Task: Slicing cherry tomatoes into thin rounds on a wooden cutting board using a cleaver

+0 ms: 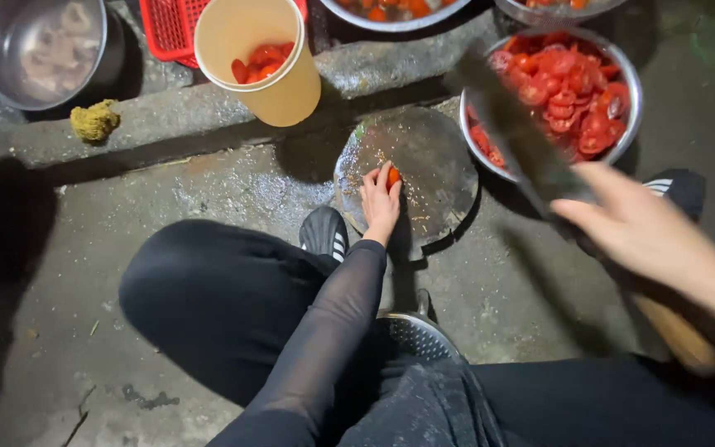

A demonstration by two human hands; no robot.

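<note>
A small red tomato (393, 176) was held down by the fingers of the left hand (380, 201) on a round cutting board (432, 165) set on the concrete floor (208, 190). The right hand (647, 236) was raised, closed around the handle of a large knife (515, 132), its blade blurred above a steel bowl (631, 83) of sliced tomatoes (573, 91). A tan plastic cup (279, 91) holding whole tomatoes was noted beyond the board, beside a red basket (171, 29).
</note>
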